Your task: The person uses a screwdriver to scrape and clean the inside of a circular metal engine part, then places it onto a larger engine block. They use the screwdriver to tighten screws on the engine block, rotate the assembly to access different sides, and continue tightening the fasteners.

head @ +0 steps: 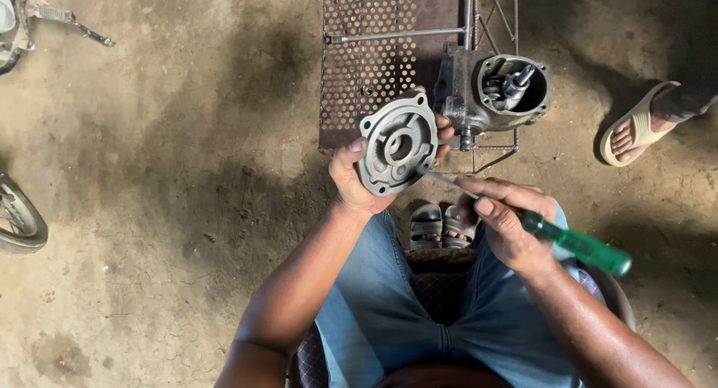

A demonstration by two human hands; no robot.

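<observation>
A round grey cover (397,142) sits at frame centre, its ribbed inner face toward the camera. The left hand (359,180) has its grip closed around its rim. The right hand (508,223), lower right, grips a green-handled screwdriver (576,244), tip touching the cover's lower edge. Above, an engine case (490,92) rests on a perforated stand (366,59). A sandalled foot (636,126) is at right.

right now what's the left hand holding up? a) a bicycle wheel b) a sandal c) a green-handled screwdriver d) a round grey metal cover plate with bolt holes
d: the left hand grips a round grey metal cover plate by its rim, while the right hand holds the green-handled screwdriver with its tip at the plate's edge.
</observation>
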